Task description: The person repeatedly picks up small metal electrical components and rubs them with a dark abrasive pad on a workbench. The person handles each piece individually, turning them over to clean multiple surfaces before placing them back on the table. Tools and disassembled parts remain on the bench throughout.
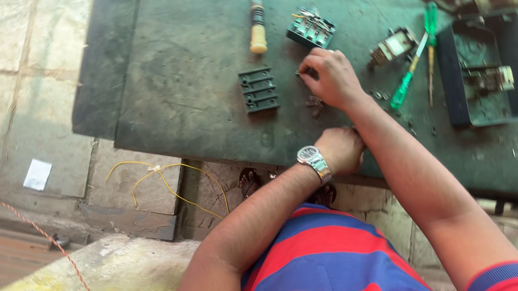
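Right hand [330, 76] pinches a small screw [300, 73] beside the ribbed block [259, 89].

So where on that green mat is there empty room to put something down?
The mat is bare along its left side, left of the yellow-handled screwdriver and the ribbed block. Another bare strip runs along the near edge below the black tray. It is crowded around the right hand, between the terminal block and the green screwdriver.
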